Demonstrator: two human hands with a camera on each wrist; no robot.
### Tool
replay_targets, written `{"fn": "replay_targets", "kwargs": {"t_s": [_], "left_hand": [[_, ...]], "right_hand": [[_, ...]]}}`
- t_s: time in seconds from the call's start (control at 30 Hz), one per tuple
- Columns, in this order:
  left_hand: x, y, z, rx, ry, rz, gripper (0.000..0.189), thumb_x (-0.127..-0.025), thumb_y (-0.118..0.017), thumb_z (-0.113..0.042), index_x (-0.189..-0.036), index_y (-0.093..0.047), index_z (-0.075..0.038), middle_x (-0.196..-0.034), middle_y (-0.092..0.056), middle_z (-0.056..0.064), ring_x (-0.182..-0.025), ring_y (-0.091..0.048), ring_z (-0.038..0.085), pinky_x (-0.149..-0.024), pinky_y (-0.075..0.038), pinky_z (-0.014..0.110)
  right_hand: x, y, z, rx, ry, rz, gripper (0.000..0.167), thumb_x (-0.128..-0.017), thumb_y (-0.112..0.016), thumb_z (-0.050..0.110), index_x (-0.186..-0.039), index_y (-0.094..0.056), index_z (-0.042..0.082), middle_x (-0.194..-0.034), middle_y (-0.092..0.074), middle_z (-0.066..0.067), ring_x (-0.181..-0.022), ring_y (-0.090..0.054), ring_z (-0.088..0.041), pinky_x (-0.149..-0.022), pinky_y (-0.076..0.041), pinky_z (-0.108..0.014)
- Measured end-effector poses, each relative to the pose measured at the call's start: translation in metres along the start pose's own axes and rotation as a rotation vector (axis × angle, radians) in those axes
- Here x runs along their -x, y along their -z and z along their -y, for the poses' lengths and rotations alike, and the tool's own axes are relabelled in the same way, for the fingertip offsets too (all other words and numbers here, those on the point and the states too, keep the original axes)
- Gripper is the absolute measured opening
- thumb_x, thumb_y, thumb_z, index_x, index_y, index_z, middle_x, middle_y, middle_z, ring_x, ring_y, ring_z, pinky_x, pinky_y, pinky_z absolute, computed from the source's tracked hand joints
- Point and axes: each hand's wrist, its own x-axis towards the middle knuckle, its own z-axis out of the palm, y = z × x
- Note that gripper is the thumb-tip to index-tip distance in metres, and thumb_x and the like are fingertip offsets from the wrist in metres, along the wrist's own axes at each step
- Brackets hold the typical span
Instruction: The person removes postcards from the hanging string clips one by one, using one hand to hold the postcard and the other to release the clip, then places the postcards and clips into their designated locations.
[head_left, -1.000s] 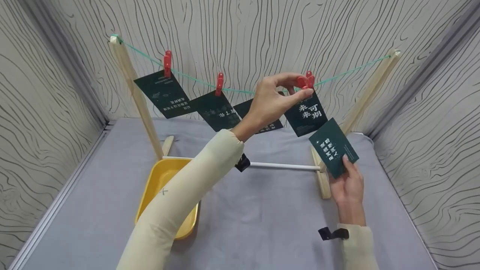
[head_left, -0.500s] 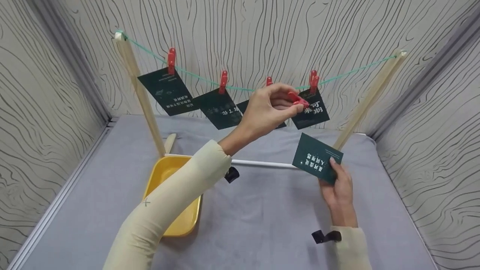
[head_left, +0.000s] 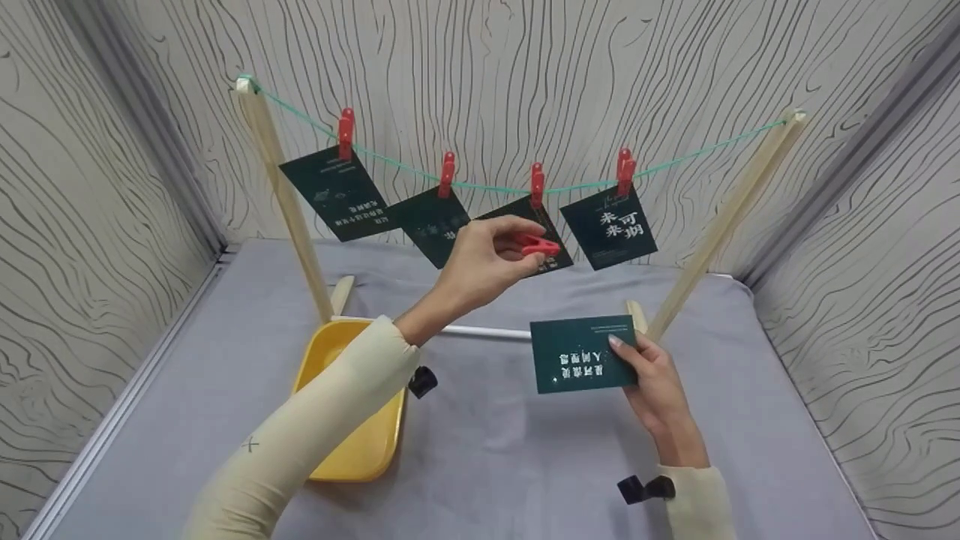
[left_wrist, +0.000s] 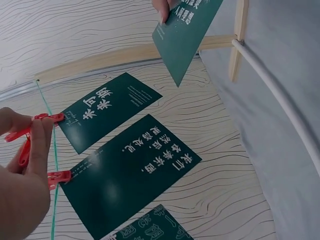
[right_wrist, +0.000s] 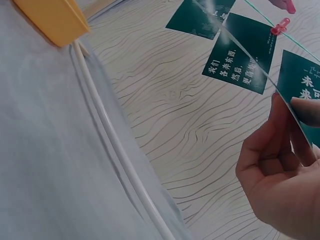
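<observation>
My left hand (head_left: 480,262) pinches a red clothespin (head_left: 541,246) between thumb and fingers, in front of the third hanging card (head_left: 516,208), part of which it hides. Lower right, my right hand (head_left: 664,386) holds a dark green card (head_left: 581,358) by its right end, thumb on the printed face. The right wrist view shows this held card edge-on. A thin green line (head_left: 701,155) carries several dark cards, each gripped by a red clothespin; the rightmost card (head_left: 611,234) hangs at an angle. In the left wrist view, the left fingers (left_wrist: 42,145) appear near the line.
Two wooden posts, left (head_left: 281,195) and right (head_left: 724,225), support the line. A white rod (head_left: 487,332) runs low between them. Under my left arm sits a yellow tray (head_left: 309,356) on the grey cloth (head_left: 480,465). Patterned panels (head_left: 570,75) stand around.
The left hand has come away from the rightmost card, moving left and down with the clothespin. The right hand has turned its card from slanted to nearly level, shifting it left and down.
</observation>
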Motion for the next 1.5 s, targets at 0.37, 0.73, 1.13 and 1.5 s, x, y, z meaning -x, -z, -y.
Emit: {"fn": "replay_targets", "kwargs": {"t_s": [0.37,0.73,1.13,1.5], "left_hand": [[0.029,0.029,0.038,-0.138,0.219,0.056,0.027,-0.093,-0.077,-0.009,-0.12,-0.077,-0.012,-0.119,-0.074,0.008,-0.101,-0.072,0.021,-0.092,-0.063,0.032],[0.042,0.061,0.08,-0.209,0.291,0.095,0.022,-0.096,-0.076,-0.015,-0.117,-0.077,-0.011,-0.111,-0.077,0.008,-0.096,-0.067,0.021,-0.092,-0.061,0.031],[0.06,0.089,0.124,-0.323,0.378,0.193,0.024,-0.093,-0.077,-0.01,-0.117,-0.078,-0.006,-0.109,-0.079,0.011,-0.094,-0.066,0.023,-0.088,-0.061,0.031],[0.077,0.113,0.167,-0.564,0.381,0.22,0.021,-0.093,-0.074,-0.007,-0.113,-0.078,-0.005,-0.103,-0.075,0.011,-0.087,-0.063,0.024,-0.083,-0.061,0.033]], "right_hand": [[-0.013,-0.021,-0.001,0.136,-0.023,0.073,0.036,-0.099,-0.073,0.012,-0.132,-0.066,-0.001,-0.106,-0.078,-0.003,-0.094,-0.075,-0.015,-0.089,-0.063,-0.029],[-0.011,-0.029,-0.011,0.286,-0.039,0.158,0.04,-0.1,-0.071,0.012,-0.135,-0.06,-0.005,-0.105,-0.079,-0.001,-0.094,-0.075,-0.014,-0.087,-0.062,-0.026],[-0.013,-0.041,-0.039,0.489,-0.039,0.323,0.057,-0.094,-0.08,0.021,-0.144,-0.061,0.004,-0.112,-0.078,-0.008,-0.086,-0.074,-0.013,-0.075,-0.062,-0.027],[-0.014,-0.038,-0.056,0.623,-0.038,0.404,0.052,-0.091,-0.083,0.027,-0.138,-0.069,0.01,-0.127,-0.074,-0.017,-0.094,-0.071,-0.017,-0.079,-0.059,-0.027]]}}
